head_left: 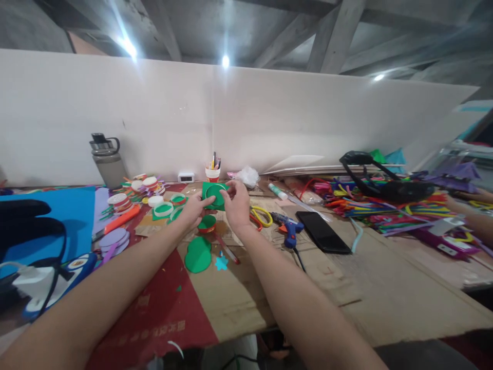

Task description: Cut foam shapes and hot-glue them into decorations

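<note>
Both hands are raised over the middle of the table around a green craft sheet [207, 188] with a thin pale ring outline on its face. My left hand [192, 209] pinches the sheet's left edge, thumb on top. My right hand [237, 204] grips its right side, with the fingertips partly hidden. Just below the sheet sits a paper cup piece [208, 224] with a green top. Nearer to me lie overlapping green discs [198, 255], a blue star-shaped cutout [221, 262] and a red-tipped pen [232, 255].
To the right are yellow-handled scissors [262, 216], a blue glue gun [291, 231], a black phone [322, 232] and piled pipe cleaners [370, 203]. At left stand a grey bottle [108, 163], an orange utility knife [120, 220] and a power strip [79, 272]. Another person's arm [472, 216] reaches in at far right.
</note>
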`<state>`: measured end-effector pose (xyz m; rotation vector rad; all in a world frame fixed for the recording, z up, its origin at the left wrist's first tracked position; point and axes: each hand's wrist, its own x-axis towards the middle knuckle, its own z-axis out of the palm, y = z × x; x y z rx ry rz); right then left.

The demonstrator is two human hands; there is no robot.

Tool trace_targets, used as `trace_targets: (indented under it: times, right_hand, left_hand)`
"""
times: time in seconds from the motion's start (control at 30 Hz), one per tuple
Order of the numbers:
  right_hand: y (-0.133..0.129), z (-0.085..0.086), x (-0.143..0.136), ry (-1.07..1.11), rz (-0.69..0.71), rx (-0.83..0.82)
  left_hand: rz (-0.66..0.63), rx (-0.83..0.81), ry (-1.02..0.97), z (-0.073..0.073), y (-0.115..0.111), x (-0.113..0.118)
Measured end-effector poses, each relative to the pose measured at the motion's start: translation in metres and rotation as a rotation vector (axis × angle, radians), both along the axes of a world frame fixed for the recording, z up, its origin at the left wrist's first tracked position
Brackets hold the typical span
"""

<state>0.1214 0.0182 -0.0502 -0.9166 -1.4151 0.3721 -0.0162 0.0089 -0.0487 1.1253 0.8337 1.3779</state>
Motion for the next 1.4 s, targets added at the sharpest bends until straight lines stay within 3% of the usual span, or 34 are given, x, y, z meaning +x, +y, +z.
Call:
trace_targets:
  times: [0.1, 0.3, 0.5, 0.63, 0.77, 0.97, 1.07, 1.13, 1.3, 1.4]
  right_hand:
    - [-0.002, -0.001, -0.003, -0.005, -0.039, -0.036]
    - [-0.001, -0.004, -0.007, 0.073, -0.05, -0.267]
    - [-0.002, -0.006, -0.013, 0.052, 0.145, -0.331]
    - [-0.008, -0.002, -0.017, -0.061, 0.249, -0.289]
    - [-0.013, 0.0, -0.017, -0.265, 0.232, -0.29]
    - [-0.028, -0.01, -0.017, -0.694, 0.241, -0.322]
    - [-0.027, -0.017, -0.018, -0.766, 0.288, -0.33]
    - [-0.022, -0.02, -0.018, -0.7, 0.277, -0.313]
    - [-0.007, -0.014, -0.011, -0.319, 0.093, -0.292]
    - [-0.006, -0.006, -0.012, -0.03, 0.191, -0.254]
  left_hand:
    - [0.008, -0.004, 0.008, 0.003, -0.006, 0.001]
    - [0.037, -0.054, 0.042, 0.008, -0.022, 0.004]
    - [0.165, -0.039, 0.07, 0.005, -0.03, -0.009]
    - [0.309, -0.015, 0.013, 0.004, -0.032, -0.03]
    - [0.442, 0.037, 0.005, 0.006, -0.03, -0.052]
    - [0.481, 0.08, 0.09, 0.005, -0.03, -0.066]
    - [0.479, 0.054, 0.106, 0.002, -0.03, -0.066]
    - [0.477, 0.018, 0.112, 0.001, -0.029, -0.065]
    - [0.489, -0.064, 0.133, 0.0, -0.031, -0.056]
    - [0.421, -0.124, 0.107, -0.001, -0.034, -0.045]
